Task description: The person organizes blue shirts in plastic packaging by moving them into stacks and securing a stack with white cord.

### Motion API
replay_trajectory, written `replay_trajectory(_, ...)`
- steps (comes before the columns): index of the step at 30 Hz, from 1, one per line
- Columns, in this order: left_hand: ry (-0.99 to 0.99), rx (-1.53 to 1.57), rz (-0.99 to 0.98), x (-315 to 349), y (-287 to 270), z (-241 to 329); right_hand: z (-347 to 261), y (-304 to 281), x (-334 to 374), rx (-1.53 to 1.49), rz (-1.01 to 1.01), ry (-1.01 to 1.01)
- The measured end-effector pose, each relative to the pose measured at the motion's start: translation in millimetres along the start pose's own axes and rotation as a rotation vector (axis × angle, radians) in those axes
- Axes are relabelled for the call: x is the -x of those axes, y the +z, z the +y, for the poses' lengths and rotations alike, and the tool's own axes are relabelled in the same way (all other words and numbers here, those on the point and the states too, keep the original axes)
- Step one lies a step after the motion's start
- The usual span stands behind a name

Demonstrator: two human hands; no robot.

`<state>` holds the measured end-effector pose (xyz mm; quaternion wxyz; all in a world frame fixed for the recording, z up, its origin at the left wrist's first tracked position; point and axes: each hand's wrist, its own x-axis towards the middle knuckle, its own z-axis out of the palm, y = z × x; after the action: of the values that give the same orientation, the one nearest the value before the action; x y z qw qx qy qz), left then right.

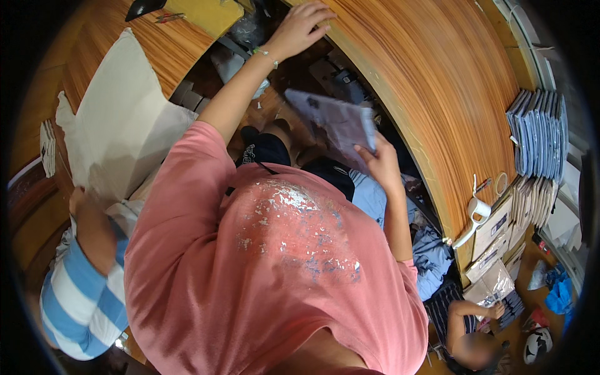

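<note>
My right hand (pixel 382 164) grips the edge of a flat folded garment in a clear plastic bag (pixel 334 124), thumb on top. The package is tilted over the gap beside the wood-grain table (pixel 425 56) and slightly blurred. Farther off, my left hand (pixel 304 28) lies at the table's near corner with its fingers stretched out, holding nothing. Below the package, light blue cloth (pixel 369 199) shows beside my lap.
Stacks of blue folded garments (pixel 539 134) stand at the table's right end, near a white handled object (pixel 479 211). Cream fabric (pixel 119 119) covers part of the left table. A person in stripes (pixel 84 294) is at left, another person (pixel 465 325) at lower right.
</note>
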<state>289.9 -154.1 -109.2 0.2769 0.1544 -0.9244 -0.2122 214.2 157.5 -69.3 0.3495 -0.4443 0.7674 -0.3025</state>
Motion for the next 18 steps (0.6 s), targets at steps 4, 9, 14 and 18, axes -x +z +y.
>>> replay_trajectory(4, 0.052, -0.024, 0.207, 20, 35, -13, 49, 38, -40, 0.381, -0.017, -0.075)
replay_trajectory(9, 0.136, -0.049, 0.389, 25, 63, -37, 129, 56, -94, 0.678, -0.092, 0.171)
replay_trajectory(14, 0.238, -0.060, 0.553, 16, 78, -37, 253, 53, -136, 0.609, 0.168, 0.075)
replay_trajectory(18, 0.368, -0.058, 0.735, 13, 85, -47, 302, 47, -175, 0.618, 0.167, 0.090)
